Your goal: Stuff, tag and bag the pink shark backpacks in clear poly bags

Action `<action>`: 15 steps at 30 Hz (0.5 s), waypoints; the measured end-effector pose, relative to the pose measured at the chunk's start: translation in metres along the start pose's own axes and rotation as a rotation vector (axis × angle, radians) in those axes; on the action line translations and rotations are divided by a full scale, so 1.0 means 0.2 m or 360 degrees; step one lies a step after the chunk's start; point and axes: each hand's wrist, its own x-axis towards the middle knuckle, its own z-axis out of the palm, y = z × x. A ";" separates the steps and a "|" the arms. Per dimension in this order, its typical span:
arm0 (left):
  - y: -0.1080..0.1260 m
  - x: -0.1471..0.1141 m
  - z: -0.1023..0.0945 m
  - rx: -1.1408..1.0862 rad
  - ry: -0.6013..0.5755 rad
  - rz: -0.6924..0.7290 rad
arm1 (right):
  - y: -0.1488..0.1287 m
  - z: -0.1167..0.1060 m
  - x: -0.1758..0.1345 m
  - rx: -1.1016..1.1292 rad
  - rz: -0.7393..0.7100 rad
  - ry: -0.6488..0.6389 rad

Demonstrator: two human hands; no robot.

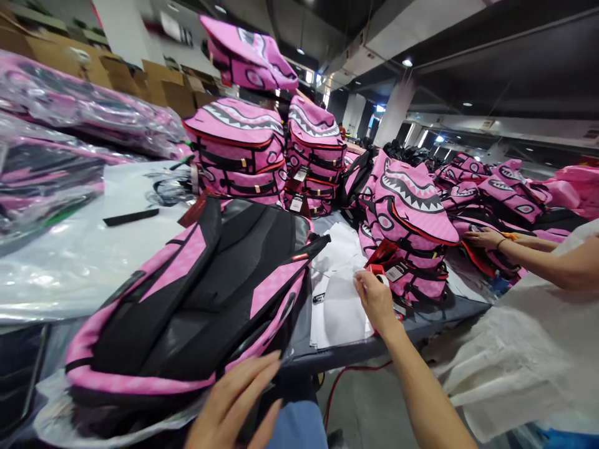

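A pink and black backpack (196, 299) lies on the table with its black straps and back panel facing up. A clear plastic bag (116, 436) is around its near end. Beside that end is my left hand (238, 402), fingers apart and holding nothing. My right hand (377, 302) is over a stack of white paper sheets (339, 312), thumb and fingertips pinched together. What they grip is too small to make out. Right behind those fingers sits a red and white object (378, 272) that looks like a tape roll in a holder, partly hidden by the hand.
Stacked pink shark-mouth backpacks (238, 149) stand at the back, with another stack (407, 218) on the right. Plastic-wrapped backpacks (70, 106) are piled at the left. A black strip (131, 217) lies on white plastic. At right, a co-worker's hands (486, 238) touch a backpack.
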 end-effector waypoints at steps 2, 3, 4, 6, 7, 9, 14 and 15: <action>0.13 0.13 0.13 -0.0267 -0.0081 -0.0305 | -0.16 -0.10 0.01 0.0176 -0.0075 -0.0347; 0.16 0.18 0.19 -0.0443 -0.0099 -0.0444 | -0.24 -0.15 -0.01 0.0295 -0.0072 -0.0581; 0.19 0.22 0.23 -0.0632 -0.0110 -0.0582 | -0.30 -0.19 -0.03 0.0418 -0.0025 -0.0803; 0.21 0.24 0.29 -0.1073 -0.0246 -0.0862 | -0.38 -0.26 -0.08 0.0607 0.0167 -0.1073; 0.21 0.23 0.31 -0.1304 -0.0359 -0.1011 | -0.40 -0.28 -0.11 0.0687 0.0280 -0.1105; 0.24 0.18 0.32 -0.1725 -0.0518 -0.1292 | -0.39 -0.29 -0.18 0.0881 0.0473 -0.1125; 0.31 0.03 0.28 -0.1922 -0.0352 -0.1594 | -0.39 -0.10 -0.36 0.1325 0.0688 -0.1178; 0.30 -0.01 0.26 -0.1731 -0.0311 -0.1554 | -0.40 -0.05 -0.39 0.1319 0.0688 -0.1085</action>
